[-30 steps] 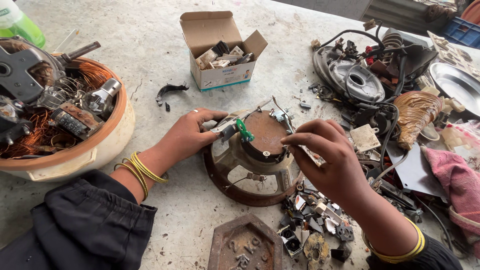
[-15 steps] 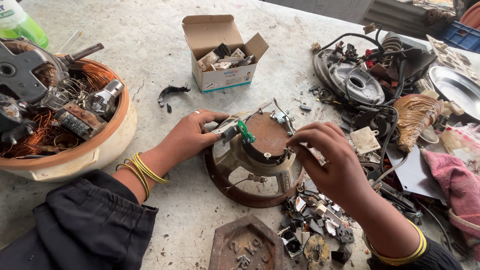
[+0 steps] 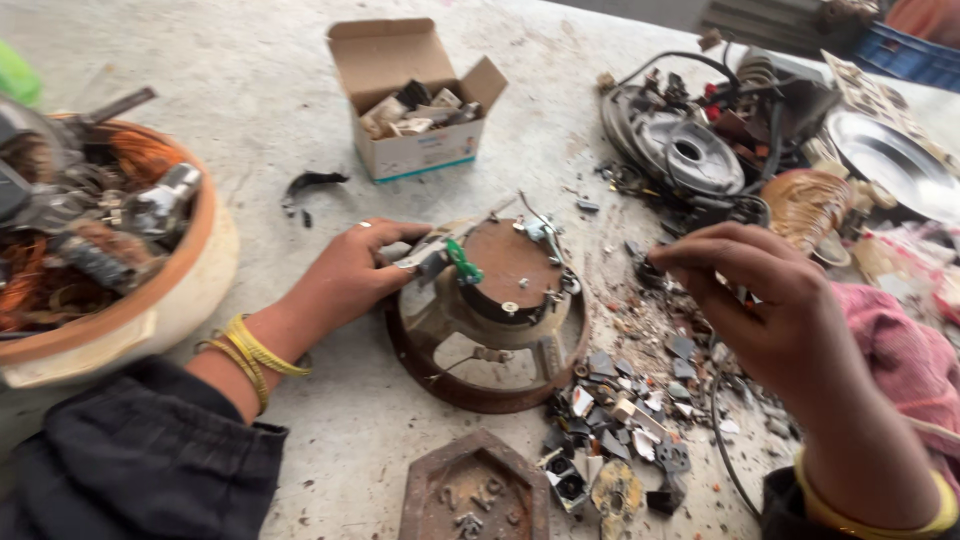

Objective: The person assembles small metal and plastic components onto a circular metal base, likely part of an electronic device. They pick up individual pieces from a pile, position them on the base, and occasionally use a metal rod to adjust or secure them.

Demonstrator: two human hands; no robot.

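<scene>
Since the earlier frame the right hand (image 3: 770, 310) has lifted off the round motor housing (image 3: 490, 315) toward the scrap pile (image 3: 625, 410), fingers curled, pinch content unclear. The left hand (image 3: 350, 275) grips pliers (image 3: 435, 255) at the housing, mid-desk (image 3: 250, 80). The housing appears partly stripped; open room lies between bowl (image 3: 110, 290) and cardboard box (image 3: 415, 100).

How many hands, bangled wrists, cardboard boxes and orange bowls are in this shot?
Hands: 2, left hand and right hand
Bangled wrists: 2, left and right
Cardboard boxes: 1
Orange bowls: 1
Total: 6
</scene>
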